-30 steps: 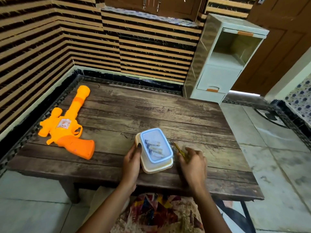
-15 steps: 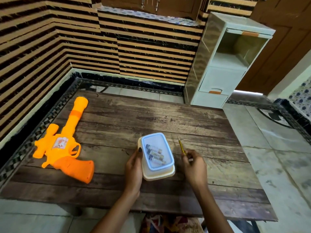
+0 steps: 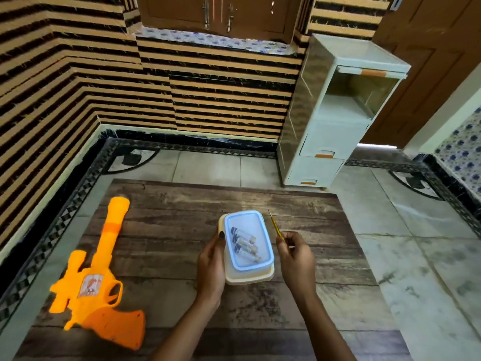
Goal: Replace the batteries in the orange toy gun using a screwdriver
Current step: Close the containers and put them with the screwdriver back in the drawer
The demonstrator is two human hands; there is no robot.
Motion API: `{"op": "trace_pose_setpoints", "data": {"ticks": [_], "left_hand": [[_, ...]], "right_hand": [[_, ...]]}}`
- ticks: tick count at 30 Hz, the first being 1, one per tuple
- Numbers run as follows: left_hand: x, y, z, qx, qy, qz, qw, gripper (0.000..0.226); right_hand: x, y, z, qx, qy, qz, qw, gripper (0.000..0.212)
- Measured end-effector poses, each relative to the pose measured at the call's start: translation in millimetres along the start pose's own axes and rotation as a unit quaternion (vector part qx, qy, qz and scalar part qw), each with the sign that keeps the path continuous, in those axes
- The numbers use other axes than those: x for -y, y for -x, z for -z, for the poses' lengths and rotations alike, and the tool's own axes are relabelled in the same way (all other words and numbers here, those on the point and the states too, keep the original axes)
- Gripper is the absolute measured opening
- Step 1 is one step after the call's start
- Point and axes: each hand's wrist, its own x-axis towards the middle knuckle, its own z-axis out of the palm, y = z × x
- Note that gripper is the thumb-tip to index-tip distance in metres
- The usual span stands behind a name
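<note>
**Tool in hand, batteries boxed, gun untouched**

We are at the opening of the job. Our left hand [image 3: 210, 264] wraps the left side of the lidded box [image 3: 250, 276] at the centre of the frame, thumb up against the blue lid's edge. Through that lid we see the batteries [image 3: 244, 243] lying inside. Our right hand [image 3: 296, 256], just right of the box, pinches the thin yellow screwdriver [image 3: 275, 225] between thumb and fingertips, its tip pointing away from us and clear of the table [image 3: 169, 230].

The orange toy gun [image 3: 102, 261] lies flat in the lower left of the frame, barrel pointing up the picture, well apart from both hands. We cannot see a battery cover or its screw from here.

As we judge it, the step in hand is gathering the tool and supplies. The next move calls for letting go of the box, drawing the gun close, finding the cover screw, perhaps on the underside, and seating the tip squarely before turning.
</note>
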Motion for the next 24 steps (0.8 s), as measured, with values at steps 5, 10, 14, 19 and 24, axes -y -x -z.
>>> {"op": "trace_pose_setpoints", "data": {"ticks": [5, 10, 14, 19, 24], "left_hand": [[-53, 14, -33, 0.023, -0.005, -0.021, 1.0, 0.023], [-109, 44, -67, 0.063, -0.025, -0.025, 0.997, 0.024], [-153, 76, -93, 0.088, -0.046, -0.028, 0.995, 0.028], [-195, 112, -129, 0.133, -0.048, 0.006, 0.99, 0.026], [-221, 135, -162, 0.175, -0.055, 0.007, 0.983, 0.023]], "right_hand": [[41, -7, 39, -0.026, -0.009, -0.02, 0.999, 0.01], [90, -4, 96, -0.047, -0.008, -0.022, 0.999, 0.01], [129, 6, 152, -0.064, 0.001, -0.021, 0.998, 0.007], [159, 16, 215, -0.089, -0.029, -0.027, 0.995, 0.009], [169, 25, 258, -0.137, -0.048, -0.023, 0.989, 0.009]]}}
